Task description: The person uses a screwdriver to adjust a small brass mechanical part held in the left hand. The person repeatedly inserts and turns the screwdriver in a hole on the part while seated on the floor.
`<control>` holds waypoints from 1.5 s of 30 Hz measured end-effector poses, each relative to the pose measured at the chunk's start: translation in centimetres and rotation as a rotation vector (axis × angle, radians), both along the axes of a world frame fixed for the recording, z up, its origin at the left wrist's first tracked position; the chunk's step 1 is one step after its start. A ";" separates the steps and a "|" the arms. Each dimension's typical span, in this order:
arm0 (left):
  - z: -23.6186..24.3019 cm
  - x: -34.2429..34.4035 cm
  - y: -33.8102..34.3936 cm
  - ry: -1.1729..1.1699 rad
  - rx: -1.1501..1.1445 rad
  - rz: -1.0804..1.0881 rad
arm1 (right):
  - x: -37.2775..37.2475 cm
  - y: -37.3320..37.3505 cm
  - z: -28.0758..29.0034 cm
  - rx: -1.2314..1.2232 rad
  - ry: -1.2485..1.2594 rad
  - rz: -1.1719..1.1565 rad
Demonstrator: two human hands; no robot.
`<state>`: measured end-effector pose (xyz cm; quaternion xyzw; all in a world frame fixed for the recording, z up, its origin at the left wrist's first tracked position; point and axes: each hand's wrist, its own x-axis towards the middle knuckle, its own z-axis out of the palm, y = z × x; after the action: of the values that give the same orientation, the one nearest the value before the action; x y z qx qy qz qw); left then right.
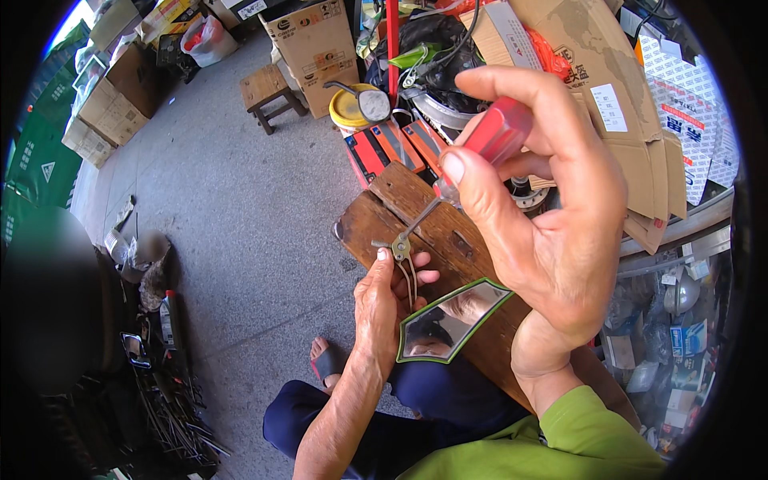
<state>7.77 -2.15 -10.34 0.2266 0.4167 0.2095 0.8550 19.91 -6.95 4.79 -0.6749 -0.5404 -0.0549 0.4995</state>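
Observation:
My right hand (560, 208) holds a screwdriver by its red, see-through handle (501, 132) between thumb and fingers, above the wooden bench. Its metal shaft slants down-left to the pivot of a small metal piece with two slim arms (402, 250), which looks like pliers; whether the tip touches it is hard to tell. My left hand (382, 296) grips that piece, thumb on top, at the bench's near-left side. Just right of it a green-rimmed angular mirror (428, 332) rests on the wooden bench (380, 204), below my right hand.
A black round mirror (373, 105), yellow bucket (348, 120) and red-orange boxes (365, 155) stand beyond the bench. Cardboard (608, 64) is piled right, above a glass-topped case (656, 336). A stool (264, 84) stands behind; dark parts (176, 400) lie left on the grey floor (224, 208).

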 end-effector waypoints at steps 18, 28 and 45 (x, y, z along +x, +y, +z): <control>-1.0 0.0 0.0 -0.246 -0.189 -0.058 | -2.0 0.5 0.8 0.170 0.283 0.045; -1.0 -0.3 0.1 -0.338 -0.227 -0.073 | -1.8 0.9 0.7 0.079 0.096 -0.036; -0.9 -1.2 0.0 -0.305 -0.235 -0.012 | -1.6 1.5 -0.1 0.109 0.020 -0.014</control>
<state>6.54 -2.16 -11.28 0.0935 0.3023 0.1862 0.9301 18.32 -5.46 4.67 -0.6509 -0.5271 -0.0810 0.5403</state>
